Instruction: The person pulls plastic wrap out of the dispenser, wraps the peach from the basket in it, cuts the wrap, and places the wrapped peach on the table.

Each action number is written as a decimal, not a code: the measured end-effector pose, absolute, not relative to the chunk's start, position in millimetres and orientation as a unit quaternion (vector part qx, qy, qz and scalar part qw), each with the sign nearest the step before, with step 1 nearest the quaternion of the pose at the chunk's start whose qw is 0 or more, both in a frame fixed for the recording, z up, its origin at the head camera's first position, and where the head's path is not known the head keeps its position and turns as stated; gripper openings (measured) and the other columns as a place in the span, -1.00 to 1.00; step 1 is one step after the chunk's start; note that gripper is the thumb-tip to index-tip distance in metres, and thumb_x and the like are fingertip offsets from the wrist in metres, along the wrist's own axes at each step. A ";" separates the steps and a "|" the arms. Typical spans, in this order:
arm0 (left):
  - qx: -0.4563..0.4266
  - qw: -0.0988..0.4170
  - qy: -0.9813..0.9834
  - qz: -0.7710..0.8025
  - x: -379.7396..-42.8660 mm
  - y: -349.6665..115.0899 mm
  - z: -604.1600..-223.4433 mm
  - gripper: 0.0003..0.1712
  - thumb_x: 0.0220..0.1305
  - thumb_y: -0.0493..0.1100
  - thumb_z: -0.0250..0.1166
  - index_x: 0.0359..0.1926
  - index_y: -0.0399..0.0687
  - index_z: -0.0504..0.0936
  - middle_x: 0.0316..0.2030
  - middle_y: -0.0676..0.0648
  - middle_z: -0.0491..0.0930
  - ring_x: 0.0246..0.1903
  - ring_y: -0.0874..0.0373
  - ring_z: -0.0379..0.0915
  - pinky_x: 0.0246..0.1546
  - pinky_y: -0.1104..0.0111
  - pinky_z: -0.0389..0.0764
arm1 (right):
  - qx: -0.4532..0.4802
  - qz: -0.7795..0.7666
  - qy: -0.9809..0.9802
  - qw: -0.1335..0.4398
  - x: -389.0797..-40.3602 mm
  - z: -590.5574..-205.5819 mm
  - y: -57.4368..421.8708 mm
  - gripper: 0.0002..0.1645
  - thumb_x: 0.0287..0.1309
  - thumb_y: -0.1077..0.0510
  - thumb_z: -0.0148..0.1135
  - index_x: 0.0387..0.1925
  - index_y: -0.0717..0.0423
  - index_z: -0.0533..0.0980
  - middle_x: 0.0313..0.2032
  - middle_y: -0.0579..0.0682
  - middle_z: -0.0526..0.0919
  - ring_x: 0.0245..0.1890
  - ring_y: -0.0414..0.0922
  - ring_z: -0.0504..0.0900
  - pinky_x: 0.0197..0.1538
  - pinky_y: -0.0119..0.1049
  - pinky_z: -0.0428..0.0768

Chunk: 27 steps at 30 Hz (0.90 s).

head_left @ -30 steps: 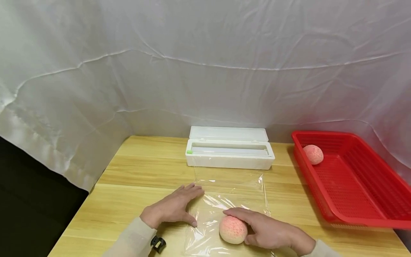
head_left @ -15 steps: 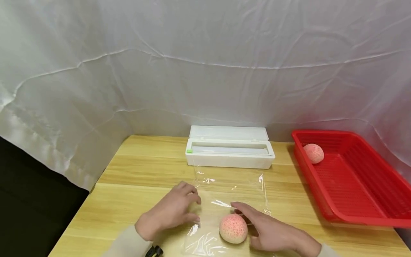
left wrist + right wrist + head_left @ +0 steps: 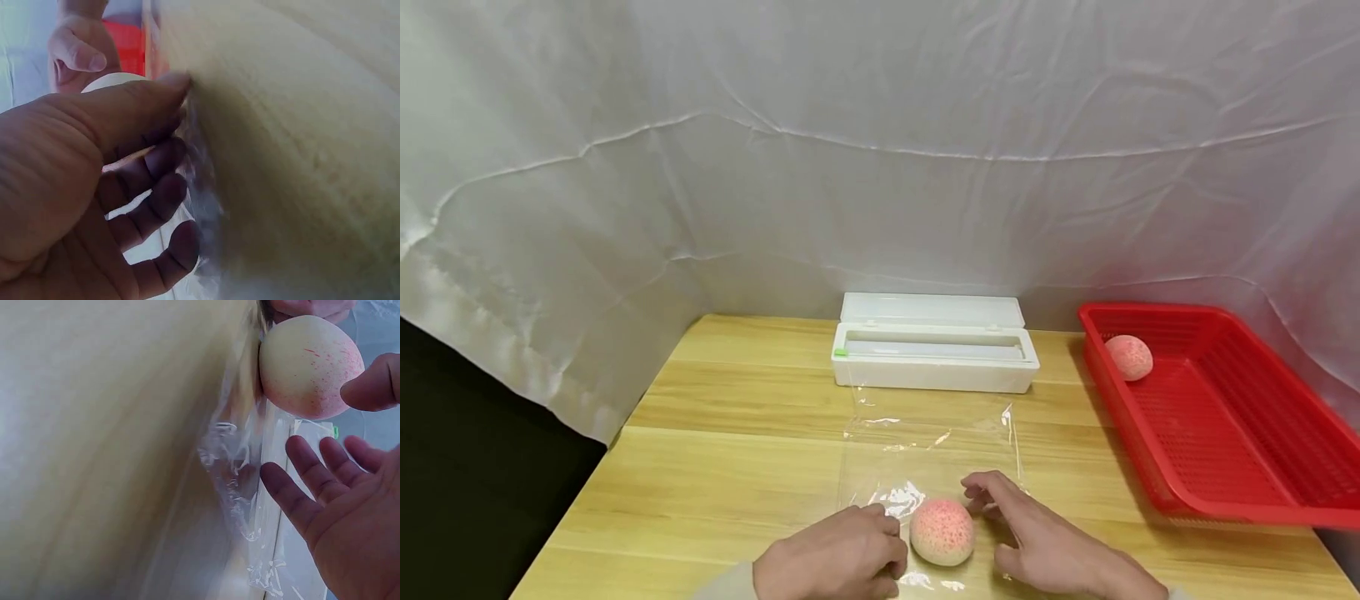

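A round pink-and-cream peach sits on clear plastic wrap, which lies over the table from the front of a white dispenser box. Close to the peach's left side is my left hand, its fingers loosely bent and the fingertips right at the wrap's edge in the left wrist view; none of the wrap shows pinched. On the other side, my right hand stands with fingers spread and palm toward the peach, a gap between them. Part of the peach hides behind the left thumb in the left wrist view.
The dispenser's lid stands raised at the back, with a small green piece at its left end. To the right is a red basket holding another peach. A pale curtain closes off the back.
My left hand has moved toward the near edge and right, closer to the peach. My right hand has drawn off the peach to the right. The peach stays nearly in place.
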<state>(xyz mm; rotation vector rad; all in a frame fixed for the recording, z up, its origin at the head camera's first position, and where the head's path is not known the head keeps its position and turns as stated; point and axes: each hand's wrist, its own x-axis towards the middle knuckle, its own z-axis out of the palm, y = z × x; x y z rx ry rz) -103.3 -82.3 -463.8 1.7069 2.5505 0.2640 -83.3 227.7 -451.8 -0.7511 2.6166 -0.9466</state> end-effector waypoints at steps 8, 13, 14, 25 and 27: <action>0.529 0.035 0.833 0.158 -102.8 -84.3 -453.5 -0.82 0.47 -0.06 0.31 -0.34 0.33 0.61 -0.39 0.37 0.41 -0.30 0.50 0.28 -0.17 0.73 0.30 | -0.250 -0.255 0.933 0.049 -66.2 -456.3 221.5 0.00 0.14 -0.36 0.49 0.44 -0.13 0.23 0.27 -0.21 0.47 0.22 -0.19 0.55 0.26 -0.17 0.63; 0.515 0.034 0.839 0.171 -102.0 -83.9 -450.9 -0.84 0.47 -0.04 0.30 -0.33 0.32 0.59 -0.37 0.36 0.43 -0.27 0.51 0.30 -0.15 0.71 0.33 | -0.320 -0.122 0.935 -0.098 -58.1 -470.8 206.4 0.39 -0.07 -0.80 0.20 0.52 0.04 0.24 0.39 -0.03 0.42 0.37 -0.13 0.45 0.26 -0.07 0.64; 0.512 0.036 0.841 0.172 -102.0 -83.9 -450.9 -0.84 0.47 -0.04 0.30 -0.33 0.32 0.59 -0.38 0.36 0.42 -0.27 0.51 0.29 -0.16 0.71 0.33 | -0.328 -0.110 0.931 -0.115 -57.7 -473.5 203.6 0.35 -0.03 -0.79 0.18 0.50 0.04 0.26 0.37 -0.04 0.42 0.35 -0.15 0.45 0.24 -0.09 0.65; 0.485 0.032 0.847 0.215 -111.9 -91.4 -445.6 -0.87 0.45 -0.05 0.32 -0.31 0.28 0.65 -0.32 0.38 0.49 -0.23 0.48 0.38 -0.11 0.66 0.42 | -0.336 -0.160 0.920 -0.122 -73.1 -470.2 201.0 -0.20 0.17 -0.33 0.48 0.34 -0.11 0.52 0.20 -0.19 0.58 0.09 -0.21 0.63 0.05 -0.15 0.73; 0.482 0.031 0.848 0.219 -115.4 -93.1 -444.0 -0.87 0.45 -0.06 0.33 -0.31 0.26 0.65 -0.31 0.36 0.51 -0.23 0.45 0.42 -0.11 0.65 0.44 | -0.334 -0.166 0.921 -0.113 -75.5 -466.8 202.2 -0.21 0.23 -0.36 0.41 0.37 -0.09 0.52 0.21 -0.20 0.59 0.12 -0.20 0.64 0.08 -0.12 0.73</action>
